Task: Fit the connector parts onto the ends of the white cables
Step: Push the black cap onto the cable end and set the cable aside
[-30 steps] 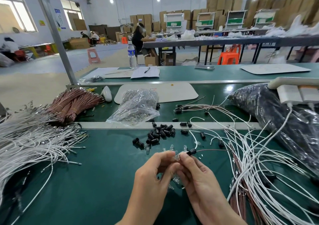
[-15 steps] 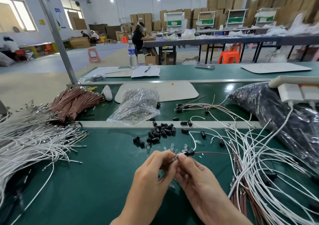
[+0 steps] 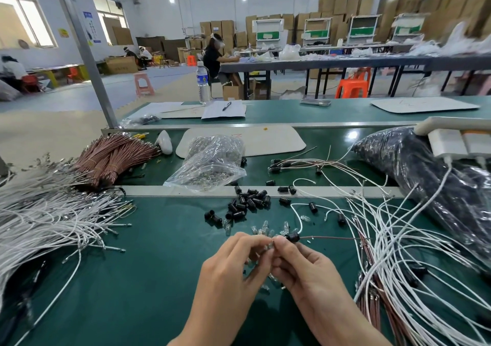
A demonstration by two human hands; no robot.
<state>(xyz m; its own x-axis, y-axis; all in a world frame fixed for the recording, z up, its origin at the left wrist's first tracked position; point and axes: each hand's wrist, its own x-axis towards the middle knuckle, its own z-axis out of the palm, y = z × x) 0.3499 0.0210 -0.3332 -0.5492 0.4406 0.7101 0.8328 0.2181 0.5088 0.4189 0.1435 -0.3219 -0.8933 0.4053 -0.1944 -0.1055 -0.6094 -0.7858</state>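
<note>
Black cylindrical connector (image 3: 292, 237) is held over the green bench (image 3: 132, 279), near centre, in the right hand (image 3: 305, 266) pinch grip. Thin white cable (image 3: 300, 222) loops up from it. Left hand (image 3: 233, 263) grip pinches a clear part (image 3: 270, 245), mostly hidden behind fingertips. Glossy loose black caps (image 3: 249, 202) lie behind.

The left hand (image 3: 233, 263) and right hand (image 3: 301, 264) hide from me where the clear part (image 3: 270, 245) meets the black connector (image 3: 292, 237).
</note>
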